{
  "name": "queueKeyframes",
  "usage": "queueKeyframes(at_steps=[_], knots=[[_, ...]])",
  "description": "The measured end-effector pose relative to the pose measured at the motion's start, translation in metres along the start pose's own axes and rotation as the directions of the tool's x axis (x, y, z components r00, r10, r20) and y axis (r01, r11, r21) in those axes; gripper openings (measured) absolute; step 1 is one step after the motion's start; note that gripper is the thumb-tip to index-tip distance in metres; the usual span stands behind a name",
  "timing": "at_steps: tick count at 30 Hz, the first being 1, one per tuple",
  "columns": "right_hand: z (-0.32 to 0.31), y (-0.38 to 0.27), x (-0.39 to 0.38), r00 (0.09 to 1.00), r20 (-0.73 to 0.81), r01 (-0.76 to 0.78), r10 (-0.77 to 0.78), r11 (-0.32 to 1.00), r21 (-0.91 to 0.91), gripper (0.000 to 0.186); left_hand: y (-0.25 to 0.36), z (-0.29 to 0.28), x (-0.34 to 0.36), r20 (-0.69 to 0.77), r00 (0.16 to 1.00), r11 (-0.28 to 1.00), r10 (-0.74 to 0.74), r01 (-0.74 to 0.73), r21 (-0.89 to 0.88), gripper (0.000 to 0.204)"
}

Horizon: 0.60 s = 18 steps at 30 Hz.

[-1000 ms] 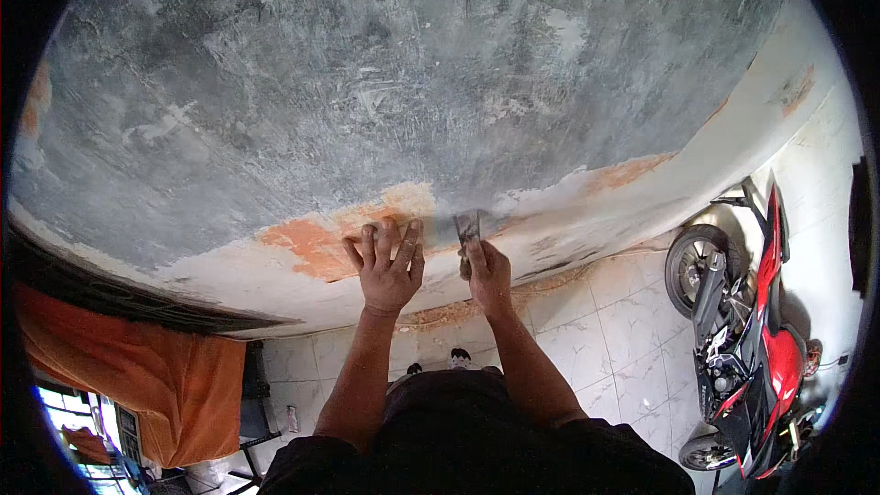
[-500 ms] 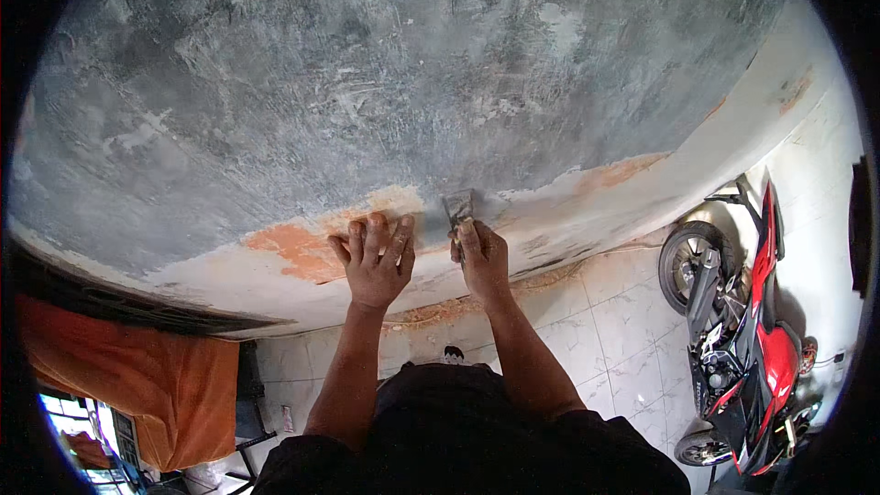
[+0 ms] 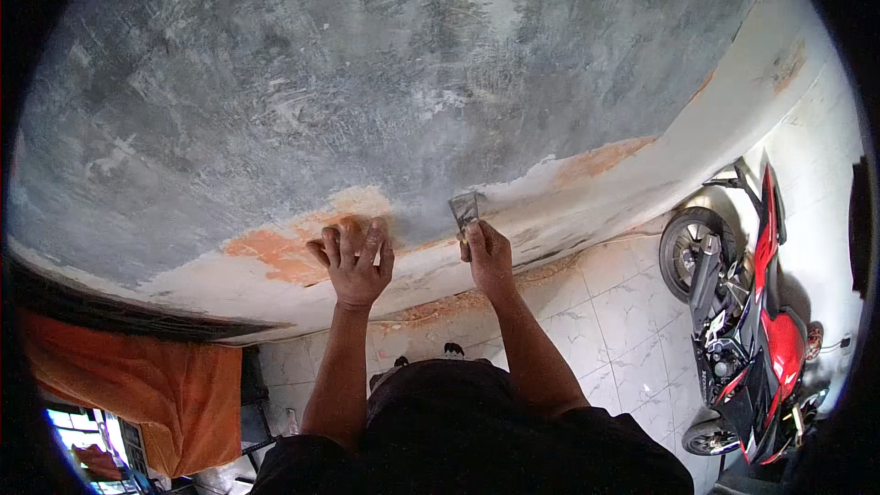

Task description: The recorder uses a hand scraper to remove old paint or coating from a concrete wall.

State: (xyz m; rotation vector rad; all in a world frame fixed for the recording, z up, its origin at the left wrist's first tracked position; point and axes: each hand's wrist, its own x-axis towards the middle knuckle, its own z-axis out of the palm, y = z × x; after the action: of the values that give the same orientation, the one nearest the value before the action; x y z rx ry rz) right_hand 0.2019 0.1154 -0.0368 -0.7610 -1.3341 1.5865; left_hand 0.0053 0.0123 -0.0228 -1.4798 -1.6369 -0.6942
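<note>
In front of me the wall (image 3: 367, 82) is mostly grey and scraped, with ragged white paint along its lower part. My left hand (image 3: 356, 270) is open, its spread fingers against the wall beside a bare orange patch (image 3: 261, 246). To its right, my right hand (image 3: 489, 261) grips a scraper (image 3: 465, 205) by the handle, which the fingers mostly hide. The scraper's flat metal blade points up and lies at or close to the border between grey wall and white paint; I cannot tell whether it touches.
At the right a red and black motorcycle (image 3: 779, 348) stands on the white tiled floor (image 3: 596, 335). An orange cloth (image 3: 151, 390) hangs at the lower left, near a dark chair-like frame (image 3: 255, 412). Reddish debris lies along the wall's foot.
My left hand has shifted slightly left and its fingers look more bent. The scraper in my right hand has moved a little to the right. The view has shifted slightly.
</note>
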Motion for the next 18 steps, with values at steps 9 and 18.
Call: queueKeyframes(at_steps=[9, 18], knots=[[-0.013, 0.021, -0.015, 0.989, -0.044, -0.144, 0.139, 0.978, -0.150, 0.036, 0.025, 0.018, 0.012, 0.135, 0.977, 0.987, 0.162, -0.163, -0.005, 0.042], [-0.034, 0.061, -0.026, 0.978, -0.080, -0.209, 0.194, 0.940, -0.270, 0.045, 0.037, 0.028, 0.009, 0.078, 0.990, 0.992, 0.121, -0.119, -0.028, 0.043]])
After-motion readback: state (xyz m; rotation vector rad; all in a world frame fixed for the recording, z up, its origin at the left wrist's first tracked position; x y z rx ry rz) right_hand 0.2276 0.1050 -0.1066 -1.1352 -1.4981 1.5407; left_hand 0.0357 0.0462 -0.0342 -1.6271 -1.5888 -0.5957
